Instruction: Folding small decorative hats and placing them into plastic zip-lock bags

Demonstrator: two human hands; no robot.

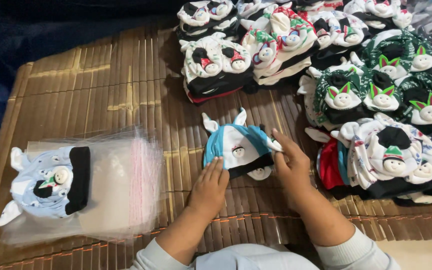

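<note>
A small blue and white hat (pixel 238 146) with two pointy ears and a little snowman face lies flat on a brown bamboo mat (pixel 101 95), near the middle. The left hand (pixel 209 186) rests on the hat's lower left edge, with its fingers (pixel 217 167) flat and close together, pressing down and not gripping. The right hand (pixel 292 167) touches the hat's right edge, and its fingers (pixel 279 139) pinch lightly at the white ear there. To the left, well apart from the hands, sits a stack of clear plastic bags (pixel 121 185). On top of that stack lies a light blue hat (pixel 48 182) with a black band. The bags reach almost to the mat's front left edge. Between the bags and the hat in the hands there is a strip of bare mat. Behind it, a wide bare part of the mat runs up to the dark blue cloth (pixel 36 30) at the back left. To the right and at the back, the room is tight. Piles of folded hats crowd close: white ones with black bands (pixel 215 65) just behind the hat, green ones (pixel 376 85) at the right, and a red and white pile (pixel 381 160) just beside the right hand. The mat's front edge lies near the person's grey sleeves (pixel 246 257).
</note>
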